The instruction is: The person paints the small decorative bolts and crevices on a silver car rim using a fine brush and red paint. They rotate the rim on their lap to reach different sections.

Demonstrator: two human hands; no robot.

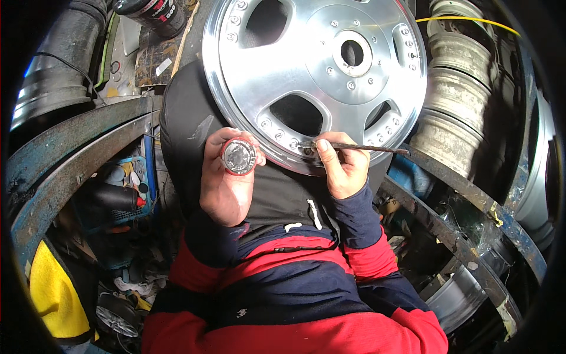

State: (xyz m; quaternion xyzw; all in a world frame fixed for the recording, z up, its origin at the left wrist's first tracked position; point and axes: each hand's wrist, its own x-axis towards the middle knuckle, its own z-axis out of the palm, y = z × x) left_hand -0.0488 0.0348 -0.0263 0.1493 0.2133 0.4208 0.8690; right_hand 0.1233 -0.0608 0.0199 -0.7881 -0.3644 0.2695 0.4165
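Hands at work on a polished silver alloy wheel [312, 71] that leans on a black cloth [183, 124] over the person's lap. The right hand [342, 168] pinches a thin dark brush [359, 147] between thumb and fingertips [322, 145]; the brush tip lies just beyond those fingertips, touching the wheel's lower rim beside a row of small bolts. The handle runs out to the right, past the knuckles. The left hand [224, 180] curls its fingers around a small round tin [239, 156] with a red edge, thumb pressed along its side, open face turned upward, just left of the brush tip and close to the rim. Red and navy sleeves [365, 236] cover both forearms. Old steel rims [454, 112] stack up to the right, well away from the fingers. A likely risk: the tin sits tilted in a one-handed grip, so its contents could spill onto the cloth or wheel. The pinch on the brush is far forward, and a slip could smear the polished face beside the bolts.
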